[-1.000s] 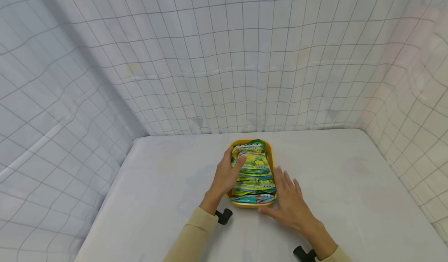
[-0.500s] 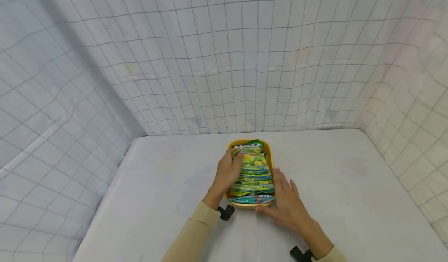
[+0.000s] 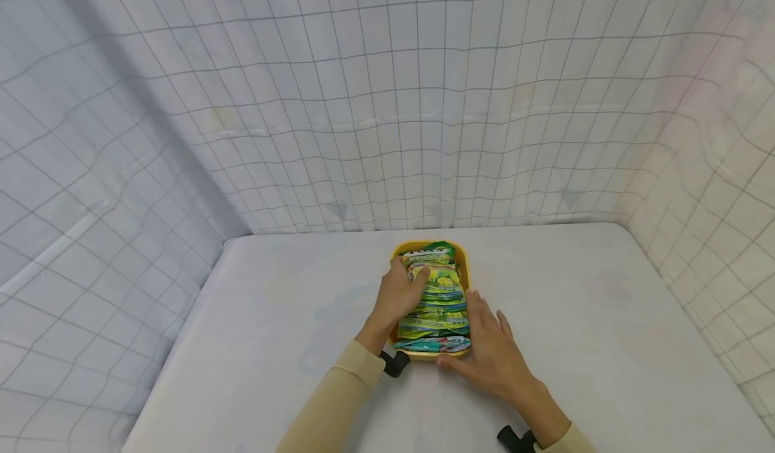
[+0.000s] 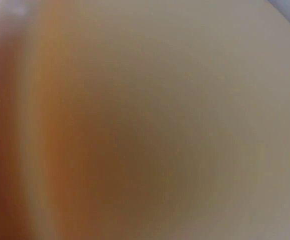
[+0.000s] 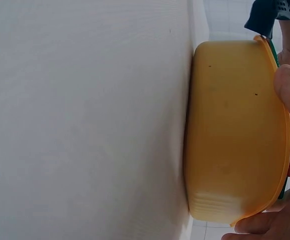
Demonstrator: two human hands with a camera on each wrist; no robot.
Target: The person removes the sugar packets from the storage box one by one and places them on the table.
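Observation:
A yellow plastic tub [image 3: 467, 272] stands on the white table, filled with a row of green and yellow packets [image 3: 440, 298]. The nearest packet [image 3: 431, 344] is teal with some red. My left hand [image 3: 398, 295] reaches over the tub's left rim. Its thumb lies on top of the packets, and its other fingers dip inside, mostly hidden, so their hold does not show. My right hand [image 3: 496, 355] rests along the tub's right side with straight fingers. In the right wrist view its thumb [image 5: 289, 87] touches the rim of the upright tub.
The white-covered table [image 3: 284, 345] spreads on both sides of the tub. White netted sheeting [image 3: 424, 103] with grey grid lines encloses the back and sides. A black wrist mount [image 3: 396, 363] sits at each wrist. The left wrist view is only a blur.
The left hand has shifted slightly, its thumb now farther right over the packets and its fingers deeper by the left rim. The right hand stays along the tub's right side.

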